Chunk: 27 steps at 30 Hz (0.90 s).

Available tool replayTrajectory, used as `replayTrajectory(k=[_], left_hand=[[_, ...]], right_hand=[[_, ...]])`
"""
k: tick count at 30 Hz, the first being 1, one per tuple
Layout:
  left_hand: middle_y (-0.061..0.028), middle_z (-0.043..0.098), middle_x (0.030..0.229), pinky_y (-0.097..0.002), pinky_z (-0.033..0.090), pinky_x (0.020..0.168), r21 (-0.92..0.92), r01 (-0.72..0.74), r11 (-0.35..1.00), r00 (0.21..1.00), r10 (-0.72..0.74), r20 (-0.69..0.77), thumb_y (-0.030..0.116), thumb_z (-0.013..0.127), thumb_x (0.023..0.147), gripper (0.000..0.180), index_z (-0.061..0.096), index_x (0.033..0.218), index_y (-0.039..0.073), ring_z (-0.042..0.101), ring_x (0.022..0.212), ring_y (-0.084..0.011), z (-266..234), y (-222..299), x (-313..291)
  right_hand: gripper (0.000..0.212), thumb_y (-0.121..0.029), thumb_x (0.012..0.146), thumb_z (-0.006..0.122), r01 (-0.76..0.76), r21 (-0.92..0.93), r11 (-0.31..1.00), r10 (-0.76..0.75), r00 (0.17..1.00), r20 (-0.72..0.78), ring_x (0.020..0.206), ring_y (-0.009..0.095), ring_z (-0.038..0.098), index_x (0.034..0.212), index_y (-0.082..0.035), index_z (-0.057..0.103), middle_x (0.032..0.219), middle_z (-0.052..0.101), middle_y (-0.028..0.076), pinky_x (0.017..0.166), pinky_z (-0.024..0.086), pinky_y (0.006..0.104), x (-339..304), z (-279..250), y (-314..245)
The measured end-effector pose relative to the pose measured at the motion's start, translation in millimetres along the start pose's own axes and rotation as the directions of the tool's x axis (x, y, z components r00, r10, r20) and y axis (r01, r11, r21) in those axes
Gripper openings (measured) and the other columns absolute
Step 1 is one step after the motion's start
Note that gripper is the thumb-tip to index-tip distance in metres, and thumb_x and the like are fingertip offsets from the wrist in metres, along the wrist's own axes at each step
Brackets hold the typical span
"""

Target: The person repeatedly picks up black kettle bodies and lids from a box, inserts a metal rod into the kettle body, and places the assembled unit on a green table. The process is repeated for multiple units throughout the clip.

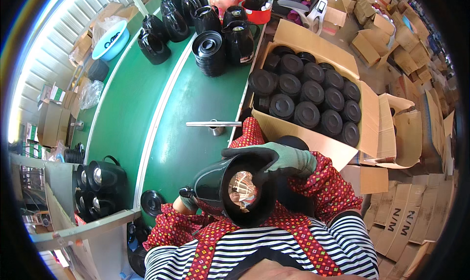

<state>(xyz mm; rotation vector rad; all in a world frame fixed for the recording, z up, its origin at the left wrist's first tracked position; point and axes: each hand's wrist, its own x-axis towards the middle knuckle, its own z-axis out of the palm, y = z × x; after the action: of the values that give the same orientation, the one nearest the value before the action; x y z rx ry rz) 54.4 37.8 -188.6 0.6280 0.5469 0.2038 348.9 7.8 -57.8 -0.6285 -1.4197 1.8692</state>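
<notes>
I hold a black vacuum jug (209,184) tilted over my lap, its wide round opening turned up toward me. A shiny mirror-like surface shows deep inside it. My right hand (289,160), in a green glove with dark fingers, closes over the opening's far rim. On the jug's left side my left hand (189,202) grips it near a small black projecting part; most of its fingers are hidden. Beyond the jug, a T-shaped metal tool (214,124) lies on the green tabletop (169,147). A flat black round lid (152,202) rests by my left forearm.
A carton (313,128) full of black round lids stands at right. Several finished-looking black jugs (238,42) and a stack of black lids (209,52) occupy the table's far end. More jug bodies (104,177) sit at left. A blue basin (111,40) is at far left.
</notes>
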Motion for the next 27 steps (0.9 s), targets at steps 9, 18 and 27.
replayTrajectory(k=[9,18,27], left_hand=[[-0.0124,0.071,0.129,-0.0347,0.056,0.101,-0.013,-0.038,0.999,0.982,0.035,-0.184,0.018,0.077,0.093,0.05,0.064,0.138,0.0,0.067,0.117,-0.0203,-20,28,23],[-0.0123,0.072,0.128,-0.0347,0.057,0.101,0.077,-0.17,0.982,0.956,0.184,-0.227,0.018,0.081,0.088,0.055,0.065,0.137,-0.001,0.068,0.117,-0.0202,-22,45,36],[-0.0122,0.073,0.126,-0.0347,0.057,0.101,0.282,-0.354,0.892,0.875,0.422,-0.237,0.018,0.085,0.083,0.059,0.066,0.135,-0.001,0.068,0.116,-0.0202,-1,20,7]], right_hand=[[0.127,-0.084,0.066,0.079,-0.851,-0.468,0.238,-0.113,0.454,-0.884,0.15,0.058,0.031,0.169,-0.034,0.024,0.168,0.025,0.032,0.124,0.028,0.0633,85,-260,111],[0.097,-0.038,0.09,0.082,-0.724,-0.619,0.304,-0.428,0.476,-0.768,0.135,0.053,0.051,0.17,-0.029,0.027,0.153,0.044,0.035,0.116,0.043,0.0543,63,-285,165],[0.09,-0.061,0.1,0.056,-0.035,-0.828,0.56,-0.501,0.782,-0.372,0.153,0.045,0.037,0.162,0.002,0.041,0.165,0.037,0.028,0.125,0.029,0.0498,-13,-34,25]])
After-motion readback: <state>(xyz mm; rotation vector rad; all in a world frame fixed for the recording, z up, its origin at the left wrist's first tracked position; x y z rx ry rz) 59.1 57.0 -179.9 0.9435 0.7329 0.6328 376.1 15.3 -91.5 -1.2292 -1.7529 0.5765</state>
